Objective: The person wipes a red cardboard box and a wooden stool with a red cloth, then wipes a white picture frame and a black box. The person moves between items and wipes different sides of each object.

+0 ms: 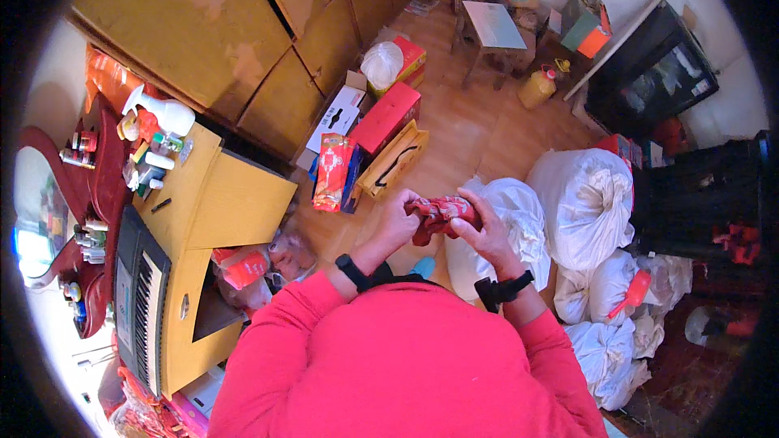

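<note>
In front of my chest, both hands grip a crumpled dark red piece [442,216] with a pale pattern. Whether it is cloth or a soft bag I cannot tell. My left hand [397,223] pinches its left end with bent fingers. Around its right end wraps my right hand [488,232], with the thumb on the near side. Black bands circle both wrists. Just beyond my left hand stands a yellow box [393,159] with a dark handle, beside a red and gold package [333,172]. A large white sack [503,231] sits close behind my right hand.
Full white sacks [580,207] pile up on the right, a red scoop [633,294] on one. At left, a yellow desk [215,203] bears a keyboard [142,304] and bottles. Wooden cabinets [195,24] line the far left. A small table [495,26] and yellow jug [537,88] stand far off.
</note>
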`<state>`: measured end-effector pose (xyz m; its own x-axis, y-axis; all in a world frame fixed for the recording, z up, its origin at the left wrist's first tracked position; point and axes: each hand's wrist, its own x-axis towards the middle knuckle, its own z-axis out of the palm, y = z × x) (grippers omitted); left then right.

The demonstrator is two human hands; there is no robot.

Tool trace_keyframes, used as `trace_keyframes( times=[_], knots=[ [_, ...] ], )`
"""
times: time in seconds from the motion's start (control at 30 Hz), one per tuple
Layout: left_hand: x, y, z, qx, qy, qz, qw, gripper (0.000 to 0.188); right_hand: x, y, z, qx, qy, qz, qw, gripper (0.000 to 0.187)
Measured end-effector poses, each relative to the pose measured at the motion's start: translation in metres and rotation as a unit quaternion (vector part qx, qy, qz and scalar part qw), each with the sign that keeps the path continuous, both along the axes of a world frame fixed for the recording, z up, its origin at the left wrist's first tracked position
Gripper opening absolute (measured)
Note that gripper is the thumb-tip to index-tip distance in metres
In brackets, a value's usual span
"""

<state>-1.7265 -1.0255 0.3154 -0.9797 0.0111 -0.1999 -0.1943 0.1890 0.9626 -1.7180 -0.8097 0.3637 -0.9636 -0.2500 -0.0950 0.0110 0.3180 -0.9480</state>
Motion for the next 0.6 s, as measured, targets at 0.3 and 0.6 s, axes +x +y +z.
trace_keyframes(
  times=[0.3,0.6],
  knots=[
    [-0.116,-0.002,-0.003,0.071,-0.038,-0.059,0.995,0.032,-0.114,-0.008,-0.024,-0.088,-0.068,-0.069,0.991,0.062],
    [-0.264,-0.004,-0.009,0.303,-0.149,-0.238,0.911,0.086,-0.246,-0.01,0.006,0.028,0.174,-0.107,0.979,0.054]
  ],
)
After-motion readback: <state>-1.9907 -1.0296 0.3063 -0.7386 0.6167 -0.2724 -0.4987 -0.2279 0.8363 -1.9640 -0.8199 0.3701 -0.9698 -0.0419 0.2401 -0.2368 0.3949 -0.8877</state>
